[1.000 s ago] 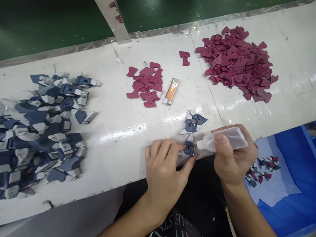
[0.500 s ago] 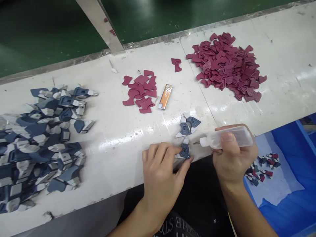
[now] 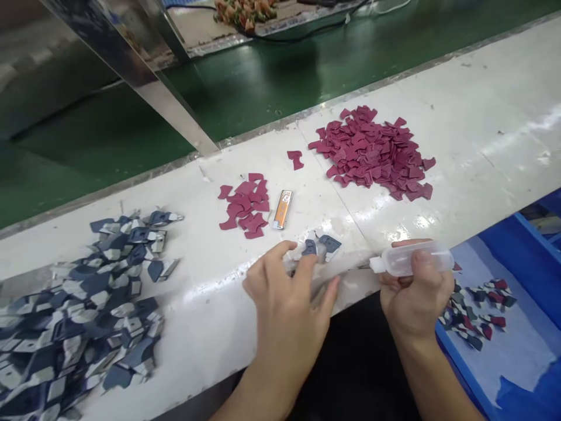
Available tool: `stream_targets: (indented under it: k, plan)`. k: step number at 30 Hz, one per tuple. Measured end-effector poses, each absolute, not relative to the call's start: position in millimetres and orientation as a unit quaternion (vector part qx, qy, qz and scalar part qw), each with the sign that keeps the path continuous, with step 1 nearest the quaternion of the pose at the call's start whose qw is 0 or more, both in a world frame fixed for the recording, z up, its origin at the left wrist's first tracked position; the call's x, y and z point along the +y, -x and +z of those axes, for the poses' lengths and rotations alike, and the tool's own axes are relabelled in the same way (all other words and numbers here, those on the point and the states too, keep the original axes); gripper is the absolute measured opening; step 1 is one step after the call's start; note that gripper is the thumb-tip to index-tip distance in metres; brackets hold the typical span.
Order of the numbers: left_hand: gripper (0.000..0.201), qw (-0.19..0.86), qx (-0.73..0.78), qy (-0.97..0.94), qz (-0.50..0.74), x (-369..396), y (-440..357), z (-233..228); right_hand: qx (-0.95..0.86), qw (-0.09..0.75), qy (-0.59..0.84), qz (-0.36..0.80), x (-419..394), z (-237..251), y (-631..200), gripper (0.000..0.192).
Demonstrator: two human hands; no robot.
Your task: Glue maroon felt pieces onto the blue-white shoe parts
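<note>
- In the head view, the right hand (image 3: 414, 304) is closed around a translucent bottle (image 3: 397, 261) above the bench's near edge; the thumb lies along its side, a grip that would suit squeezing. The bottle lies nearly level, its nozzle (image 3: 376, 265) turned towards the left hand, probably to keep the thin tip close to the parts.
- The left hand (image 3: 284, 304) is open and arched over the near edge, fingers spread; whether it touches anything cannot be told, as blur covers the space beneath.
- Two blue-grey parts (image 3: 322, 247) lie on the bench (image 3: 205, 345) just beyond the left fingertips, inward from the near edge, seemingly within easy reach.
- A heap of similar parts (image 3: 94, 304) fills the bench's left end, apparently a supply kept clear of the hands; they are angular, matt blue with pale grey blocks.
- A large maroon pile (image 3: 372, 153) sits towards the far edge, a smaller maroon group (image 3: 245, 204) to its left, with two maroon pieces (image 3: 295, 159) between; all look thin, flat and curved-sided, perhaps sorted for handiness.
- A slim orange-and-silver object (image 3: 283, 209) lies right beside the smaller group.
- Below the near edge at right, a smooth blue bin (image 3: 521, 251) with a white liner (image 3: 534, 351) holds blue, grey and maroon pieces (image 3: 482, 310), presumably lined for protection.
</note>
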State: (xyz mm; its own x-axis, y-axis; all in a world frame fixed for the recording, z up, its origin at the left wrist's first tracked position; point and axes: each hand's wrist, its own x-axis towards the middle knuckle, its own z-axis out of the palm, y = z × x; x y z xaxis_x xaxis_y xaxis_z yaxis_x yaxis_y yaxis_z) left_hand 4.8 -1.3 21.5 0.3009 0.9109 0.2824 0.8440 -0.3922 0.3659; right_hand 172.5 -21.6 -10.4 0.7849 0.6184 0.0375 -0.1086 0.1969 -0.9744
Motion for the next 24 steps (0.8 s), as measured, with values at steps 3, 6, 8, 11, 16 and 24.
stream_targets:
  k: [3, 6, 8, 11, 16, 24]
  plan:
    - [0.016, 0.045, 0.549, -0.803, 0.229, 5, -28, 14, -0.192, 0.75, 0.572, 0.269, -22, -8, -173, 0.026]
    - [0.019, 0.011, 0.562, -0.801, 0.207, 14, -36, 8, -0.176, 0.758, 0.561, 0.282, -21, -6, -174, 0.028]
    - [0.017, -0.001, 0.561, -0.806, 0.189, 17, -36, 7, -0.177, 0.757, 0.558, 0.289, -20, -5, -175, 0.029]
    - [0.009, 0.001, 0.546, -0.819, 0.177, 10, -29, 11, -0.189, 0.746, 0.568, 0.292, -21, -7, -177, 0.029]
    - [0.022, 0.046, 0.508, -0.837, 0.199, -20, -3, 15, -0.218, 0.711, 0.606, 0.282, -31, -14, -182, 0.029]
    - [0.023, 0.034, 0.535, -0.811, 0.236, -37, 2, 7, -0.39, 0.629, 0.622, 0.256, -39, -4, -176, 0.019]
